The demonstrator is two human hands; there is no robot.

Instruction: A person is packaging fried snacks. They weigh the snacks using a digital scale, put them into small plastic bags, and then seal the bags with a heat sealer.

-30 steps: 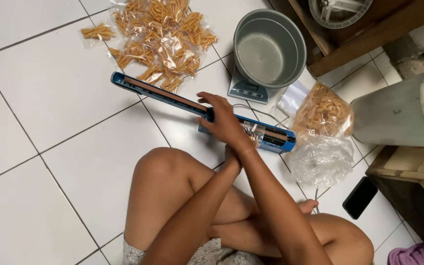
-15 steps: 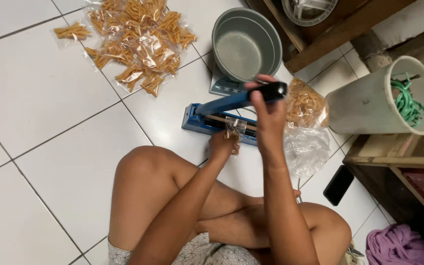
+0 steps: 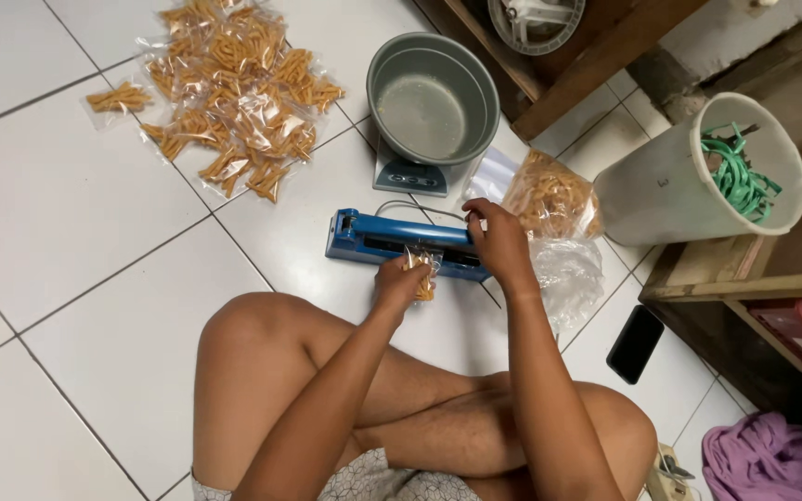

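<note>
Seated cross-legged on the white tiled floor, the person works at a blue bar-shaped heat sealer lying just in front of their shins. The left hand is closed around a small clear plastic packet of orange snack sticks, pinching it with its open mouth laid into the sealer's jaw. The right hand rests curled on top of the sealer's arm near its right end, pressing down on it rather than gripping anything loose. Beyond the sealer stands a grey round metal bowl on a small digital scale, and further left lies a heap of finished clear packets of the same sticks. To the right sit 1 large clear bag of loose sticks and a white plastic bucket holding green bands. The risk I see is the left fingertips lying very close to the hot strip, and a packet mouth set crooked or wrinkled would likely seal unevenly and leak.
</note>
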